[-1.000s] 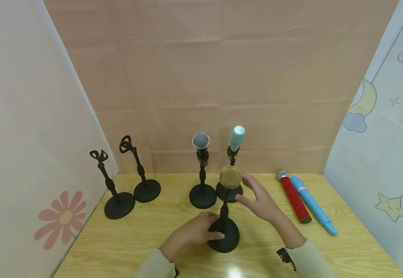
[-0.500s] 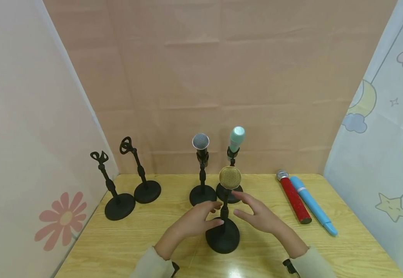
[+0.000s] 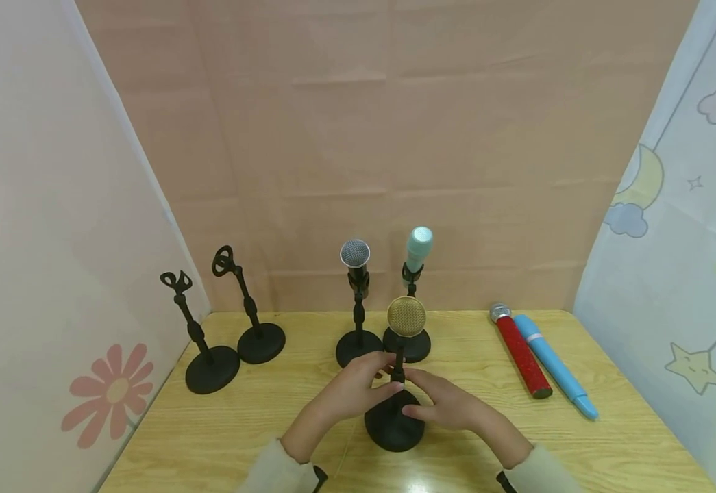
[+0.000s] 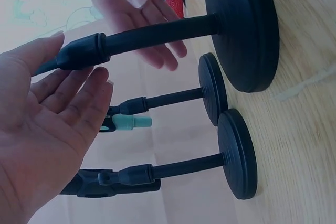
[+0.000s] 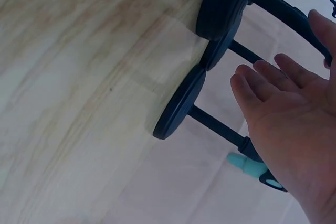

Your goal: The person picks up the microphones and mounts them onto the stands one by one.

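Note:
A gold-mesh microphone point(image 3: 406, 316) faces forward on a black desk stand point(image 3: 394, 424) near the front of the table. My left hand point(image 3: 354, 390) is at the stand's upright, thumb and loosely bent fingers on either side of the black collar point(image 4: 83, 52) in the left wrist view; whether they touch it is unclear. On the upright's other side, lower down, my right hand point(image 3: 450, 404) has its fingers extended, with its thumb over the round base. The right wrist view shows that right palm point(image 5: 299, 124) turned to the stand, holding nothing.
Behind stand a silver-headed microphone point(image 3: 355, 254) and a mint-green microphone point(image 3: 419, 246), each on a black stand. Two bare stands point(image 3: 210, 370) point(image 3: 262, 342) are at the left. A red microphone point(image 3: 523, 356) and a blue one point(image 3: 556, 366) lie at the right.
My right hand has come down from beside the gold microphone head to the lower upright. My left hand has risen from the base to the collar. The stand stays in place.

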Tool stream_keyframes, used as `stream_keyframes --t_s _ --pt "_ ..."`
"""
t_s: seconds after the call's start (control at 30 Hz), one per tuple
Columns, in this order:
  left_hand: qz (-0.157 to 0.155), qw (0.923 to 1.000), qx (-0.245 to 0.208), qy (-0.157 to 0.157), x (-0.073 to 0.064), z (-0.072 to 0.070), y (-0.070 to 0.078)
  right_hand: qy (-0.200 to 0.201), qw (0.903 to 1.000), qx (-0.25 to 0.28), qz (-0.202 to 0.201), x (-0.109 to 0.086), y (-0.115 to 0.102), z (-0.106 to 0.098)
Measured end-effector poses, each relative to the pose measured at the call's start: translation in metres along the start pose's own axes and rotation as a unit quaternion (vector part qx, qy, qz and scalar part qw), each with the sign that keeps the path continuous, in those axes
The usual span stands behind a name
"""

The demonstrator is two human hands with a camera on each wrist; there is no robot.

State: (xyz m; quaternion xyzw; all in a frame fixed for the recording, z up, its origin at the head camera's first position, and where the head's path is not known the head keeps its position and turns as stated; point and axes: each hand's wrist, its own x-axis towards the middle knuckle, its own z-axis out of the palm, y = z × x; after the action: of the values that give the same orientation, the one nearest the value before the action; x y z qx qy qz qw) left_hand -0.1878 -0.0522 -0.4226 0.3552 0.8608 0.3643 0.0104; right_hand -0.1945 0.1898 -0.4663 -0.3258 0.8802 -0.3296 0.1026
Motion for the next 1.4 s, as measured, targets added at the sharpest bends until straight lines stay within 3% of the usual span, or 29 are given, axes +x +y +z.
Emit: stream_keyframes --t_s 0.23,0.5,0.77,1.07,1.4 --pt "0.01 0.9997 -0.023 0.003 0.004 0.003 -0.001 -0.032 0.9994 -0.014 -0.001 0.002 -0.002 0.007" --pt "0.018 0.9997 -0.018 -0.006 0.008 0.007 -0.005 -0.055 0.9972 -0.048 0.014 0.003 -0.002 0.012" --pt "0.006 0.9994 -0.035 -0.003 0.01 0.009 -0.008 -0.062 0.9934 -0.095 -0.011 0.003 0.001 0.016" --pt "0.0 0.9992 -0.036 0.018 0.008 0.012 -0.008 -0.059 0.9917 -0.112 -0.024 0.002 0.003 0.018" --pt "-0.006 0.9984 -0.014 0.054 0.007 0.018 -0.006 -0.057 0.9929 -0.104 -0.008 -0.001 -0.001 0.019"
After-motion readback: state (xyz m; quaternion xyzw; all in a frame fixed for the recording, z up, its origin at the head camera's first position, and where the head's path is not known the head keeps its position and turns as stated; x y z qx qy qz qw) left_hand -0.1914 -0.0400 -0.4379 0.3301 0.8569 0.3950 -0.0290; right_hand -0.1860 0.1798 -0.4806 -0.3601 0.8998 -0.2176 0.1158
